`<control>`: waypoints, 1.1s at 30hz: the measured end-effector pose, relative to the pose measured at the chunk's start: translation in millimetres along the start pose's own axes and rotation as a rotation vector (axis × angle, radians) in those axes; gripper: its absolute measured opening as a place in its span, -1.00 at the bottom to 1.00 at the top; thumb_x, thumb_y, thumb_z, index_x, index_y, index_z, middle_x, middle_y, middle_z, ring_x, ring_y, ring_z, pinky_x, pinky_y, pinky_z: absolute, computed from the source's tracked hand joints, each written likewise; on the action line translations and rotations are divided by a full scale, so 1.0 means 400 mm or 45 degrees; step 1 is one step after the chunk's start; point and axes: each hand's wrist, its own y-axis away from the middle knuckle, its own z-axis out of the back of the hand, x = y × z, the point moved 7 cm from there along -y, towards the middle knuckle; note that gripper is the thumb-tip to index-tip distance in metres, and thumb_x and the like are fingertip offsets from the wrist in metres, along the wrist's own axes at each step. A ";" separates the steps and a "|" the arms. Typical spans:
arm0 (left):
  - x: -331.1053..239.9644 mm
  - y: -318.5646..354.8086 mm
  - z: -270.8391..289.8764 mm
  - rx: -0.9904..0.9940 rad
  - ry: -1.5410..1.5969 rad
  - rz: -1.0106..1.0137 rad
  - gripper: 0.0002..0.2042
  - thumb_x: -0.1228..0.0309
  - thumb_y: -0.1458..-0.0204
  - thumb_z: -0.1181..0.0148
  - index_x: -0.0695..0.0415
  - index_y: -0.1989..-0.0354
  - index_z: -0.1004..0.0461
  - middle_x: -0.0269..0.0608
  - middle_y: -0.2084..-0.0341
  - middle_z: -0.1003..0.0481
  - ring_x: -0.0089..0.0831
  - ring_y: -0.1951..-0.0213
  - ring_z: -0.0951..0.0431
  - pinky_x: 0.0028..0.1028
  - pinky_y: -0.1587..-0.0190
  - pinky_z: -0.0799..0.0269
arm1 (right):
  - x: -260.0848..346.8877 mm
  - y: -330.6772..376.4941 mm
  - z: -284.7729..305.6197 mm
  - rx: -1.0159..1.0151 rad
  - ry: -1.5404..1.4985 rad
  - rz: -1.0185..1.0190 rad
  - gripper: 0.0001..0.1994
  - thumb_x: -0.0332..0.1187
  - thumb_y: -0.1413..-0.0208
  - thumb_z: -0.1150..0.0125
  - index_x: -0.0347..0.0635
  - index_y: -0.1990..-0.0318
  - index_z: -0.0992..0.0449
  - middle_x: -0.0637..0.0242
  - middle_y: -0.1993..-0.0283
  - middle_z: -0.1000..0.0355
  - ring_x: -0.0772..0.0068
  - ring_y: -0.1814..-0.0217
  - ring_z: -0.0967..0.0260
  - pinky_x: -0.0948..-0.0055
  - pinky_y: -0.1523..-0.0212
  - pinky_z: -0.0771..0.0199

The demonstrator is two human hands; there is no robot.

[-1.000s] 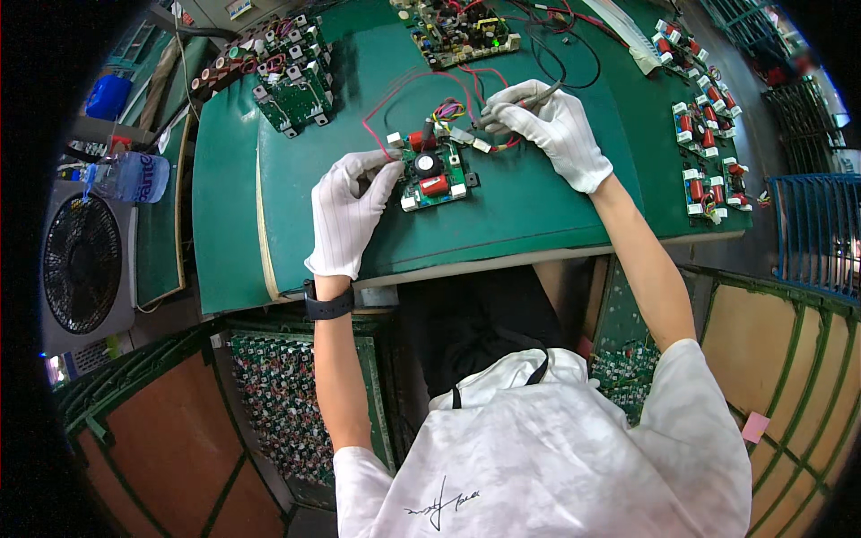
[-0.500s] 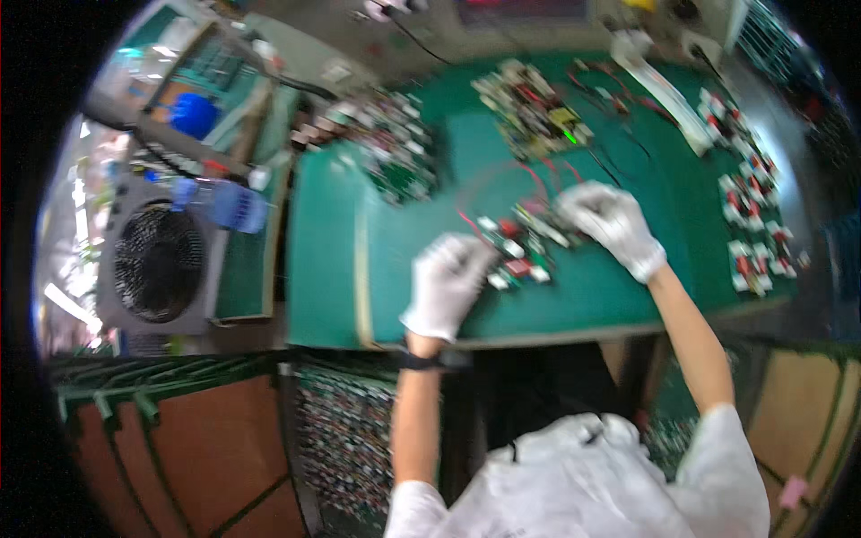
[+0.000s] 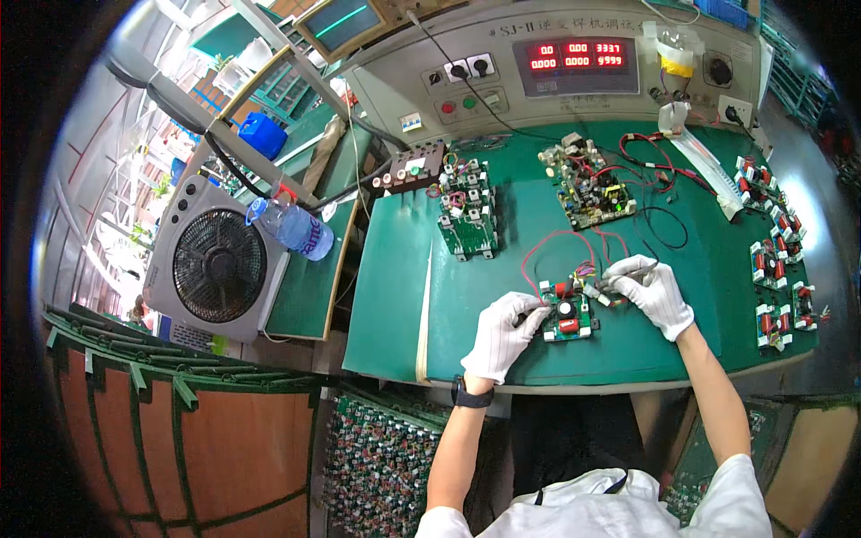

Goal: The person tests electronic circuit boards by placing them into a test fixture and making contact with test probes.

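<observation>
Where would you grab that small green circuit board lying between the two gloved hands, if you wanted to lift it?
Probably by its bare outer edges. The small circuit board lies flat on the green mat, its top crowded with parts and red wires leaving its far side. Coming from the near side, pinching left and right edges, looks best. The left hand already steadies its left edge; the right hand works at the wires.

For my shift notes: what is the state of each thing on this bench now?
Left hand: gloved, touching the small circuit board.
Right hand: gloved, pinching the board's wires.
Number display: lit red.
Fan: upright; spinning unclear.
Water bottle: lying down, capped.
</observation>
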 end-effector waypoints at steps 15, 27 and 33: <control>-0.003 0.013 -0.012 0.013 -0.022 -0.001 -0.88 0.52 -0.08 -0.42 0.23 0.22 -0.67 -0.19 0.36 -0.63 -0.44 0.33 -0.60 -0.47 0.22 -0.51 | 0.006 0.018 0.008 -0.021 0.106 0.024 -0.82 -0.47 -0.24 -0.30 -0.35 0.05 -0.62 0.19 0.14 -0.66 0.43 0.08 -0.62 0.41 0.00 -0.61; 0.041 0.008 -0.002 0.022 0.174 0.100 -0.90 0.60 -0.19 -0.32 0.29 0.15 -0.61 -0.31 0.30 -0.60 -0.65 0.26 -0.55 -0.61 0.18 -0.49 | 0.038 0.006 0.023 -0.193 -0.296 0.196 -0.80 -0.36 -0.33 -0.25 -0.35 0.09 -0.55 0.07 0.07 -0.59 0.29 0.05 -0.61 0.29 -0.04 -0.65; 0.000 -0.015 -0.028 0.071 -0.030 0.097 -0.90 0.53 -0.18 -0.34 0.31 0.20 -0.62 -0.26 0.33 -0.61 -0.60 0.30 -0.54 -0.53 0.18 -0.47 | 0.019 0.039 -0.011 0.210 -0.227 0.129 -0.87 -0.49 -0.36 -0.17 -0.38 0.07 -0.53 0.12 0.12 -0.61 0.29 0.03 -0.63 0.34 -0.01 -0.66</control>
